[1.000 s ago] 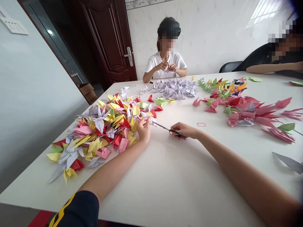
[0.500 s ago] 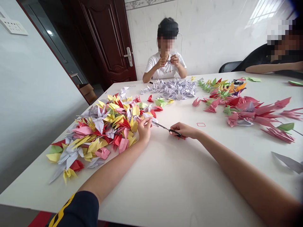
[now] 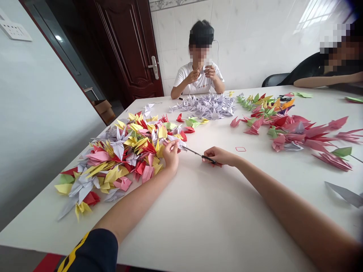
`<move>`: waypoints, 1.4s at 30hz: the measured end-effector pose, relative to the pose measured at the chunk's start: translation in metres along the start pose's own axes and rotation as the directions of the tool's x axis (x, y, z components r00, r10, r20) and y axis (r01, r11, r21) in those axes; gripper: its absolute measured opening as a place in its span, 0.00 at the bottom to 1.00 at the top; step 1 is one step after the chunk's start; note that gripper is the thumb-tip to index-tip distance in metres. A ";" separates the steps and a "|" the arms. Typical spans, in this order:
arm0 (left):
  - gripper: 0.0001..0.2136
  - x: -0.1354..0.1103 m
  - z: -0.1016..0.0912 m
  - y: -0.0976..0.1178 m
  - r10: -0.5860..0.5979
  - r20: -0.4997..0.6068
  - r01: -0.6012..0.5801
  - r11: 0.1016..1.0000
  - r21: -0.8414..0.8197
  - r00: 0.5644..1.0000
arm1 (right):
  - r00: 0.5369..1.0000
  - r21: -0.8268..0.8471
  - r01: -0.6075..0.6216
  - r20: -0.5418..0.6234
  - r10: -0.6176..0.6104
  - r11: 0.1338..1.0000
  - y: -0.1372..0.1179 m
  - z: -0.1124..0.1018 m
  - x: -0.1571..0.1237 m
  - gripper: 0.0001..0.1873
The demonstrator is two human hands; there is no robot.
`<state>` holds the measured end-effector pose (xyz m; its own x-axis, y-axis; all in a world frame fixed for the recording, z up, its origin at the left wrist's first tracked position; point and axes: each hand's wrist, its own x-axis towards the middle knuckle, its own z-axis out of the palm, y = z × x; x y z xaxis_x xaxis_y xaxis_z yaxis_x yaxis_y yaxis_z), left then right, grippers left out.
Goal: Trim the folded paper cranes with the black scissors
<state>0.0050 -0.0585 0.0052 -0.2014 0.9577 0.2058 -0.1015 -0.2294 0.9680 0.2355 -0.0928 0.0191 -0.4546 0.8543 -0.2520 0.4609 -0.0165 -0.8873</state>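
Observation:
My left hand [image 3: 171, 155] rests at the near right edge of a large heap of folded paper pieces [image 3: 127, 151] in red, yellow, pink and white. Its fingertips pinch a white folded paper piece [image 3: 176, 141]. My right hand [image 3: 219, 156] holds a pair of black-handled scissors [image 3: 198, 154], closed, with the thin blades pointing left. The blade tips reach the white piece beside my left hand. The table [image 3: 198, 211] lies bare beneath both forearms.
Across the white table, a person in a white T-shirt [image 3: 198, 77] holds something small near the chest. A heap of pale lavender folded pieces [image 3: 205, 107] lies ahead. Pink, red and green pieces [image 3: 295, 132] spread right, where another person's forearm [image 3: 326, 81] rests. A wooden door [image 3: 127, 49] stands behind.
My left hand has shifted slightly left and the scissors have moved a little with my right hand. The person across the table has raised both hands higher.

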 end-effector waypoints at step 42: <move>0.17 0.002 0.002 -0.002 -0.080 0.091 0.080 0.997 0.007 0.993 | 0.999 0.072 0.047 0.024 -0.049 0.996 -0.003 -0.004 -0.006 0.23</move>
<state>0.0068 -0.0555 0.0042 -0.1035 0.9847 0.1400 -0.1105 -0.1512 0.9823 0.2398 -0.0954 0.0244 -0.4949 0.8412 -0.2179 0.3828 -0.0141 -0.9237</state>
